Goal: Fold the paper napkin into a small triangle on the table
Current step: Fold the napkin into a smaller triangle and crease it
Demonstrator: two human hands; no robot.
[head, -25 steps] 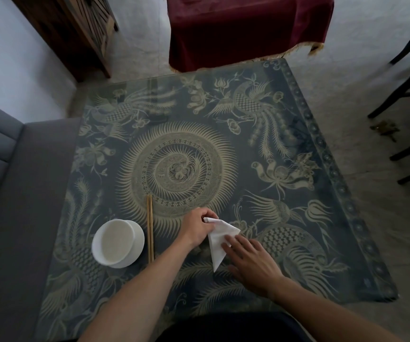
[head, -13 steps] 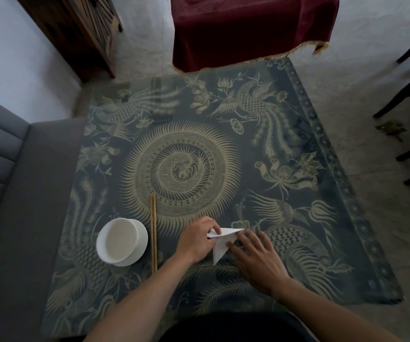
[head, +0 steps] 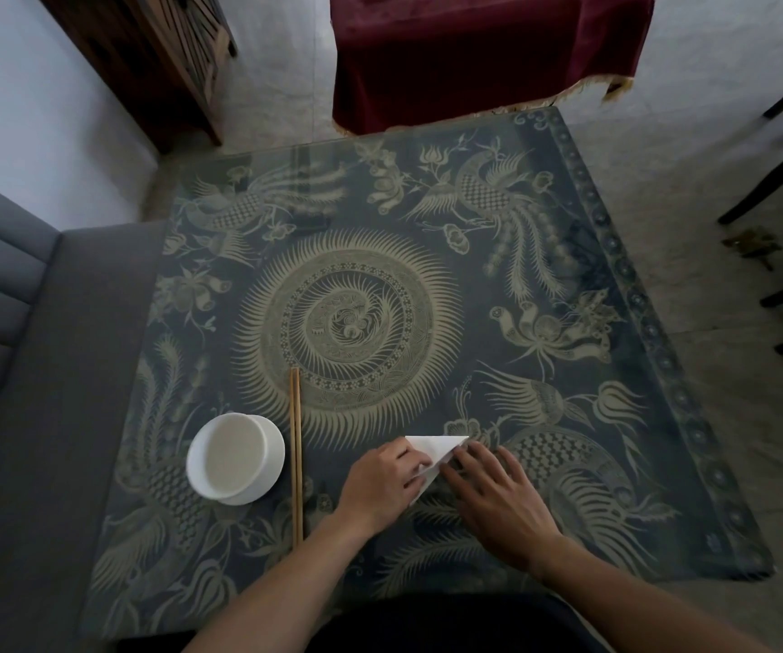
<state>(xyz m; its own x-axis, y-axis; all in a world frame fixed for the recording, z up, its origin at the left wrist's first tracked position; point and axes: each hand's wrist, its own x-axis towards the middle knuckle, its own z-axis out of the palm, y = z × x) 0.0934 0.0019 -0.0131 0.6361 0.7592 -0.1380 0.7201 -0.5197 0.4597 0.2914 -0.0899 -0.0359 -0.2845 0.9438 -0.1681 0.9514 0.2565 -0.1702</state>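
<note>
White napkin [head: 434,452], folded triangular, lies on the patterned glass-topped bench [head: 568,285]; left hand [head: 382,483] pinches it, right hand [head: 497,499] fingers spread flat.

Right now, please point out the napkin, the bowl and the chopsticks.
napkin [head: 437,449]: head view, the white flat top part between the hands.
bowl [head: 234,457]: head view, its pale inside.
chopsticks [head: 296,454]: head view, middle of the pair.

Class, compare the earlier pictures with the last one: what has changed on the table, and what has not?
The white paper napkin has been folded smaller and now lies flatter, a narrow triangle. The left hand and right hand have closed in, pressing it down. The round white bowl and wooden chopsticks stayed put.
</note>
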